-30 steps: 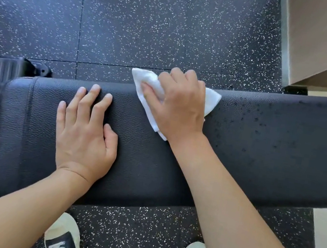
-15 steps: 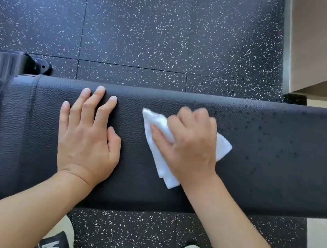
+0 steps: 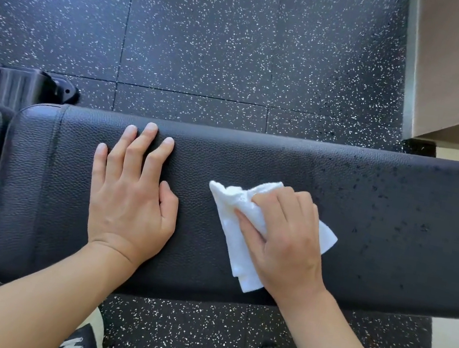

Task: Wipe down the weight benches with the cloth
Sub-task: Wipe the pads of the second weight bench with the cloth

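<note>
Right hand (image 3: 286, 242) presses white cloth (image 3: 237, 236) onto bench pad (image 3: 395, 233) | left hand (image 3: 129, 196) flat, fingers straight, bracing | speckled unwiped pad runs lengthwise beyond right hand, which is nearer

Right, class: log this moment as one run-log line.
left hand: flat on bench pad | right hand: pressing white cloth on pad | droplets on pad, right of cloth | stage: wiping

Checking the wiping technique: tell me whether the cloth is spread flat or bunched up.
Bunched and folded. The white cloth shows creases and doubled layers at its near corner, with the right hand gripping it against the bench pad.
</note>
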The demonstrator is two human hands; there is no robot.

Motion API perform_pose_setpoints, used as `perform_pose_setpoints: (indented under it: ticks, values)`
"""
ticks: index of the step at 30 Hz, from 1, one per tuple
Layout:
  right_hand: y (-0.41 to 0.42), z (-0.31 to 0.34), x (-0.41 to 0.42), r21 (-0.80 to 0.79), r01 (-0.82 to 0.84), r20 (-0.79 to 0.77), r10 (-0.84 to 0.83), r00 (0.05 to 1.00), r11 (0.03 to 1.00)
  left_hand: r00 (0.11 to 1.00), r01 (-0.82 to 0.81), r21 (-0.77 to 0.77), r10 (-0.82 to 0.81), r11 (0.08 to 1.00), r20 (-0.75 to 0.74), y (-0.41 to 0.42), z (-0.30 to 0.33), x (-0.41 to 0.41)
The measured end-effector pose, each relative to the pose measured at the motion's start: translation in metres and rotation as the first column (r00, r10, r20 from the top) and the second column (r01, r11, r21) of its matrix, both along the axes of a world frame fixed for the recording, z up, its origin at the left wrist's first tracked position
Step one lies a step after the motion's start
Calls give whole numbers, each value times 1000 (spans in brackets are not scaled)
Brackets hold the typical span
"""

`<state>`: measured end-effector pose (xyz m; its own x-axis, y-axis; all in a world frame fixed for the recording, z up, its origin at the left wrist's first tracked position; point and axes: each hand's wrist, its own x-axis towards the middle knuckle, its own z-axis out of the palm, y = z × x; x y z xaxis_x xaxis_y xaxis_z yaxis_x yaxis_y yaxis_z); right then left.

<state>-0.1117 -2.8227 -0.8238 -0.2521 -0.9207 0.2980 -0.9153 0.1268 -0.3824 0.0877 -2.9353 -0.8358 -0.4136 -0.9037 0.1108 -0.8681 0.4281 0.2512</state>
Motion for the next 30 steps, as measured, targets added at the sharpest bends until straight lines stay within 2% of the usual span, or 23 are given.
perform_pose_setpoints:
  ticks: [5, 9, 15, 19, 22, 26, 28, 30]
  values:
    - [-69, -1, -19, -42, 141, -7, -141, 990, 989, 1000, 1, -3, -1, 1000, 6, 0, 0, 1]
    - [-94, 4, -19, -31, 155, -22, -156, 987, 987, 1000, 3, -5, -3, 1000, 12, 0, 1, 0]
    - [17, 2, 25, 32, -25, -40, 26, 999, 999, 1000, 5, -5, -5, 1000, 4, 1, 0, 0]
    - [60, 3, 10, 64, -132, -52, 135, 989, 989, 1000, 5, -3, -5, 1000, 1, 0, 0, 2]
    - [25, 1, -16, 6, 90, 30, -91, 995, 996, 1000, 9, -5, -9, 1000, 4, 0, 0, 0]
    - [-53, 6, -20, 41, 400, 116, -402, 908, 915, 1000, 10, -9, -10, 1000, 13, 0, 0, 0]
    - [-84, 8, 0, 63, 419, 99, -424, 900, 906, 1000, 7, -8, -6, 1000, 13, 1, 0, 0]
    - [-101, 8, 28, 53, 357, 72, -360, 930, 933, 1000, 1, -5, -1, 1000, 4, 1, 1, -1]
